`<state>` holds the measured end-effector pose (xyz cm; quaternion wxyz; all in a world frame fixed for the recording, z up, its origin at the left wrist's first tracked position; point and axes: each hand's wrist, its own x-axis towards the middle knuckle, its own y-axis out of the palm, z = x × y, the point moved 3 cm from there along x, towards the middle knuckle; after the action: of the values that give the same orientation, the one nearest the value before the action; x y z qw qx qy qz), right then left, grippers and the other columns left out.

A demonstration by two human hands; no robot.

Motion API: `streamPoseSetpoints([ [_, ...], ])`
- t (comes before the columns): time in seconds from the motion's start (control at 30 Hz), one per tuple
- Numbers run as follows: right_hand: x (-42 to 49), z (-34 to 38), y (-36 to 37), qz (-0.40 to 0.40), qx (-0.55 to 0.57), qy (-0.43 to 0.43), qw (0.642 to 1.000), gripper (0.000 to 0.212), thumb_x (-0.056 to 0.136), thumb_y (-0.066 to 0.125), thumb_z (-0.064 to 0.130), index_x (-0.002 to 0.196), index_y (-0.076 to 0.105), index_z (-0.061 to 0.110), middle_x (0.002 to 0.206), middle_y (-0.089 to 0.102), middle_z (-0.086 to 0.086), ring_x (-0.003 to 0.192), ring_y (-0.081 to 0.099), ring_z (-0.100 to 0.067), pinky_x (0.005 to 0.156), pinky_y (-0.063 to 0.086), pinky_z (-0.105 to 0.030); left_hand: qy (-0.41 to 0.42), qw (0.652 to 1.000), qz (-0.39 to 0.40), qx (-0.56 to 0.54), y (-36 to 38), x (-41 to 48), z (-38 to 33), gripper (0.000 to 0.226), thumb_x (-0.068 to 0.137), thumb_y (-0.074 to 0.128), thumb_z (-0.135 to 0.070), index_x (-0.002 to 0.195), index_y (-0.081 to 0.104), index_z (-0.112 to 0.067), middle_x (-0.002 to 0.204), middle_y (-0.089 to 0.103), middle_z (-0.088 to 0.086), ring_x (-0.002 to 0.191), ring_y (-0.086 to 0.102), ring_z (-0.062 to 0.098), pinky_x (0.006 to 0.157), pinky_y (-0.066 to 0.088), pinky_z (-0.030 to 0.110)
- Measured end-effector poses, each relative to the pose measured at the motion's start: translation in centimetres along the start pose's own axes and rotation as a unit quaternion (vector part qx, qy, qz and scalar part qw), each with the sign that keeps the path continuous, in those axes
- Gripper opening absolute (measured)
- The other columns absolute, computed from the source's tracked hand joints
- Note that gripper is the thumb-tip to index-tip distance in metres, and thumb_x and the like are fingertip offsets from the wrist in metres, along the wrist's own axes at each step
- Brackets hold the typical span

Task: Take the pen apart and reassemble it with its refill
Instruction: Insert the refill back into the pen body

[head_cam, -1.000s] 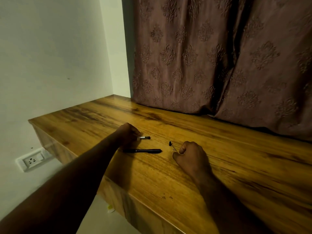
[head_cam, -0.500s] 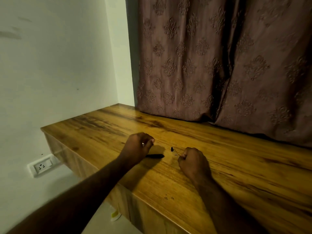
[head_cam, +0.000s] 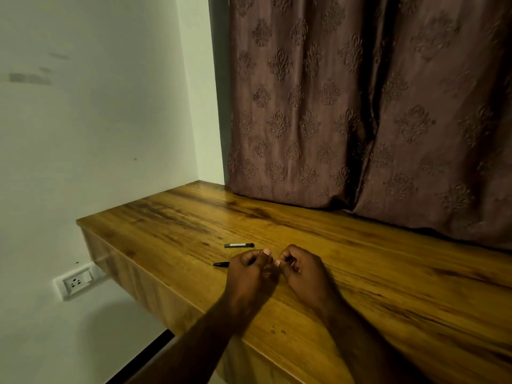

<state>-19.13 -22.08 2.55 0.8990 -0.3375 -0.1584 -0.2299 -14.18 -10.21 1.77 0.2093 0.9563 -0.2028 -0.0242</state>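
My left hand (head_cam: 245, 271) and my right hand (head_cam: 300, 268) meet fingertip to fingertip just above the wooden table (head_cam: 374, 273). Both are pinched shut. Between the fingertips a small pale glint of a thin pen part (head_cam: 271, 255) shows; the thin refill is mostly hidden inside my right hand's fingers. What my left fingers pinch is too small to make out. The black pen barrel (head_cam: 220, 264) lies on the table, its pointed end sticking out left of my left hand, the rest hidden behind it. A short black pen piece with a silver strip (head_cam: 238, 245) lies just beyond.
A patterned brown curtain (head_cam: 360, 106) hangs down onto the back of the table. A pale wall is at the left, with a white power socket (head_cam: 75, 282) below the table's left edge. The table's front edge runs diagonally under my forearms.
My left hand has moved right from the short black piece to meet my right hand. The thin refill has left the table. The camera has tilted up.
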Motion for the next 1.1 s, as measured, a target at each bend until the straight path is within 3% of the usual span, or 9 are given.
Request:
streamPoseSetpoints([
  [0.17,0.0,0.3,0.5,0.023,0.012,-0.009,1.0,0.008,0.088,0.064,0.023,0.08,0.063,0.023,0.079,0.066,0.008,0.074,0.06,-0.008,0.067,0.051,-0.033,0.02,1.0,-0.018,-0.002,-0.3,-0.1,-0.7,0.021,0.092,0.055,-0.001,0.095,0.058,0.019,0.079,0.059,0.021,0.064,0.061,0.021,0.058,0.056,0.027],
  [0.37,-0.3,0.5,0.3,0.001,0.006,0.02,1.0,0.012,0.089,0.063,0.032,0.084,0.064,0.022,0.067,0.06,0.01,0.053,0.049,0.0,0.048,0.033,-0.014,0.044,0.999,0.011,0.027,0.5,-1.2,-0.8,0.016,0.091,0.055,0.001,0.096,0.064,0.014,0.093,0.067,0.031,0.083,0.07,0.032,0.067,0.058,0.036],
  [0.57,0.1,0.3,0.1,-0.039,0.028,0.03,0.998,0.014,0.09,0.063,0.027,0.081,0.069,0.018,0.081,0.068,0.006,0.068,0.061,-0.006,0.056,0.047,-0.019,0.117,0.983,0.014,0.142,1.0,-1.9,-1.5,0.014,0.09,0.06,-0.005,0.1,0.07,0.0,0.097,0.07,0.012,0.085,0.071,0.014,0.062,0.054,0.019],
  [0.6,0.3,0.0,0.2,-0.043,0.035,0.033,0.998,0.012,0.088,0.065,0.025,0.081,0.071,0.018,0.084,0.067,0.006,0.072,0.062,-0.008,0.059,0.05,-0.022,0.156,0.96,-0.005,0.231,0.2,-1.3,-1.7,0.017,0.091,0.061,-0.011,0.104,0.07,-0.005,0.098,0.07,0.004,0.088,0.07,0.012,0.064,0.055,0.018],
  [0.63,0.4,-0.2,0.2,-0.049,0.045,0.04,0.997,0.009,0.086,0.068,0.023,0.081,0.072,0.017,0.085,0.067,0.005,0.075,0.062,-0.009,0.062,0.05,-0.024,0.213,0.908,-0.013,0.36,-0.8,-0.6,-1.9,0.023,0.092,0.059,-0.022,0.109,0.068,-0.009,0.102,0.068,0.0,0.094,0.067,0.013,0.07,0.055,0.021],
  [0.73,0.7,-0.7,-0.1,-0.068,0.11,0.095,0.987,0.006,0.084,0.072,0.018,0.086,0.073,0.012,0.084,0.071,0.003,0.077,0.063,-0.008,0.061,0.046,-0.016,0.292,0.722,0.011,0.627,-3.9,1.5,-2.2,0.043,0.084,0.048,-0.043,0.116,0.065,-0.019,0.116,0.063,0.001,0.102,0.056,0.018,0.082,0.051,0.036],
  [0.8,0.8,-1.0,-0.3,-0.072,0.161,0.13,0.976,0.008,0.084,0.071,0.017,0.088,0.073,0.01,0.084,0.072,0.001,0.075,0.064,-0.009,0.058,0.046,-0.015,0.276,0.671,0.022,0.688,-5.3,2.4,-2.2,0.043,0.082,0.047,-0.041,0.116,0.065,-0.022,0.12,0.063,0.004,0.104,0.055,0.023,0.085,0.048,0.039],
  [0.93,1.0,-1.4,-0.4,-0.082,0.236,0.17,0.953,0.002,0.083,0.071,0.012,0.085,0.07,0.012,0.08,0.071,-0.003,0.068,0.061,-0.012,0.055,0.043,-0.019,0.202,0.639,0.03,0.742,-5.8,3.6,-1.9,0.032,0.088,0.044,-0.039,0.108,0.064,-0.026,0.119,0.059,0.003,0.109,0.052,0.023,0.09,0.045,0.042],
  [1.1,1.0,-1.7,-0.6,-0.092,0.363,0.217,0.901,0.009,0.083,0.069,0.001,0.092,0.067,0.001,0.076,0.07,-0.01,0.062,0.061,-0.015,0.054,0.046,-0.025,0.225,0.69,0.014,0.688,-5.9,4.3,-1.7,0.019,0.087,0.051,-0.035,0.094,0.064,-0.023,0.103,0.063,0.003,0.097,0.059,0.022,0.082,0.049,0.04],
])
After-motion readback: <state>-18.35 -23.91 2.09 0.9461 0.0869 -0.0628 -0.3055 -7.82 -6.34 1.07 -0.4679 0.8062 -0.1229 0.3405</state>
